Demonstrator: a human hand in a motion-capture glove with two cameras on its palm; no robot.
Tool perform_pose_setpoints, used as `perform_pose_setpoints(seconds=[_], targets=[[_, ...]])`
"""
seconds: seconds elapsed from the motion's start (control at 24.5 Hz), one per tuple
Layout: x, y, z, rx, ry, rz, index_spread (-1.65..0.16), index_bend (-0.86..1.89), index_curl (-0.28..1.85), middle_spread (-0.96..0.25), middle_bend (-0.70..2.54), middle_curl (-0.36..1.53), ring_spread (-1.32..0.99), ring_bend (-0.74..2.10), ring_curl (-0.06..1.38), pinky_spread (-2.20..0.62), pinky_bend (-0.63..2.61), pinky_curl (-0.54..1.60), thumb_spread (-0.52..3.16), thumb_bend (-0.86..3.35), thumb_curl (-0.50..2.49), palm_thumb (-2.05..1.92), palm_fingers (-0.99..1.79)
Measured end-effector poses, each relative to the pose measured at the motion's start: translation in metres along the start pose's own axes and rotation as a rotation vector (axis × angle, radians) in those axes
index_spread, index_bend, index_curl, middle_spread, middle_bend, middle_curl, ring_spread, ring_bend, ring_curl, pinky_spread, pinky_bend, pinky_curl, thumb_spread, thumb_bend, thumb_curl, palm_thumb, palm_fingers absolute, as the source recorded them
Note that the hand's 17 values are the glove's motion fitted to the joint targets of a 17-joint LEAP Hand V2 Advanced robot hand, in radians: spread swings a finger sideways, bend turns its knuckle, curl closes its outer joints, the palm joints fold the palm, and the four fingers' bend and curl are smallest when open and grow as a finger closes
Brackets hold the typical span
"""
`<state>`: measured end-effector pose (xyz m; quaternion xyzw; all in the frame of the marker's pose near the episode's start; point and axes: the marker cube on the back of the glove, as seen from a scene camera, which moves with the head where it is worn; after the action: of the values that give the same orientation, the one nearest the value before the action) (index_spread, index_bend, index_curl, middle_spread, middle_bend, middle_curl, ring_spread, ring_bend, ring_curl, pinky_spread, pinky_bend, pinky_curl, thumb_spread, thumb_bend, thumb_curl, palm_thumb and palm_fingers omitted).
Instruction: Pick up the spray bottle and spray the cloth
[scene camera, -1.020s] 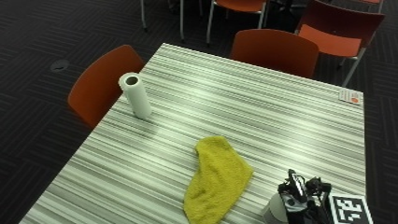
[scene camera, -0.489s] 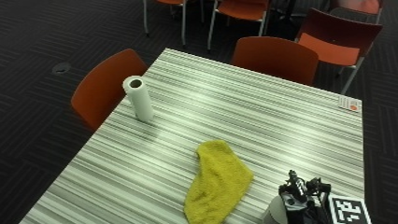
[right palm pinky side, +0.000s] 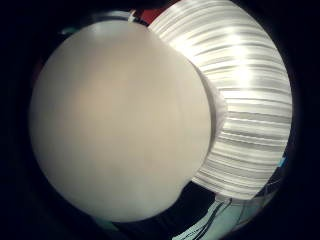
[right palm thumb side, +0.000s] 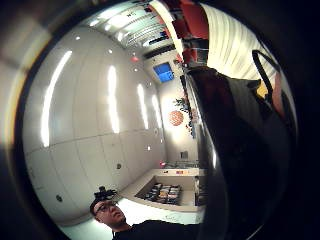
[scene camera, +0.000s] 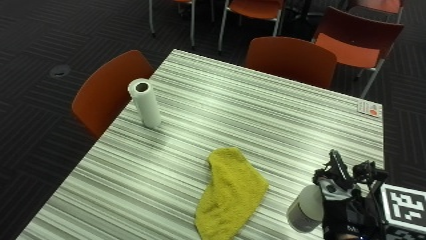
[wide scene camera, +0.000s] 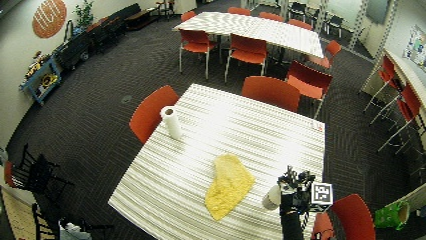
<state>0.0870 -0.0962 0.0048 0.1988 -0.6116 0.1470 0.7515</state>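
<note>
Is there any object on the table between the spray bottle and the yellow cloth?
Nothing visible. The white plastic spray bottle stands beside the gloved right hand, and only bare striped table lies between it and the crumpled yellow cloth. The white paper towel roll stands far aside.

An office break room or meeting area, by the look of it: dark patterned carpet (wide scene camera: 100, 130) underfoot, two striped-top tables, the near table (wide scene camera: 266, 130) in mid-frame and a second table (wide scene camera: 256, 25) at the top, both ringed by orange chairs (wide scene camera: 269, 92). At the upper left, a round orange wall sign (wide scene camera: 50, 17) and a potted plant (wide scene camera: 84, 13).
</note>
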Motion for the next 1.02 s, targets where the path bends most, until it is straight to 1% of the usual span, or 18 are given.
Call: perform_pose_setpoints(seconds=[0.2,0.29,0.41,0.53,0.61,0.86,1.02], targets=[[-0.041,0.001,-0.001,0.019,0.001,-0.077,-0.11,0.49,0.56,-0.03,0.58,0.56,-0.10,0.48,0.45,0.12,0.14,0.14,0.93,0.00,0.72,1.23,0.93],[-0.044,0.003,-0.001,0.020,0.004,-0.077,-0.11,0.48,0.56,-0.03,0.57,0.56,-0.10,0.48,0.45,0.12,0.13,0.15,0.92,0.00,0.73,1.23,0.93],[-0.047,0.014,0.008,0.009,0.013,-0.028,-0.11,0.48,0.57,-0.03,0.57,0.56,-0.10,0.47,0.45,0.11,0.13,0.15,0.91,0.00,0.73,1.23,0.94],[-0.056,0.030,0.032,-0.042,0.001,0.030,-0.11,0.46,0.57,-0.03,0.56,0.56,-0.10,0.46,0.45,0.11,0.13,0.16,0.90,-0.01,0.74,1.23,0.95],[-0.060,0.034,0.052,-0.095,-0.002,0.038,-0.11,0.46,0.57,-0.03,0.56,0.56,-0.10,0.46,0.45,0.11,0.12,0.16,0.89,-0.01,0.74,1.22,0.95],[-0.045,0.020,0.095,-0.226,0.044,-0.007,-0.11,0.45,0.58,-0.03,0.54,0.57,-0.10,0.45,0.46,0.11,0.12,0.17,0.88,-0.01,0.76,1.22,0.96],[-0.034,0.012,0.109,-0.243,0.109,0.065,-0.10,0.44,0.58,-0.03,0.54,0.57,-0.10,0.45,0.46,0.11,0.12,0.18,0.87,-0.01,0.76,1.22,0.97]])
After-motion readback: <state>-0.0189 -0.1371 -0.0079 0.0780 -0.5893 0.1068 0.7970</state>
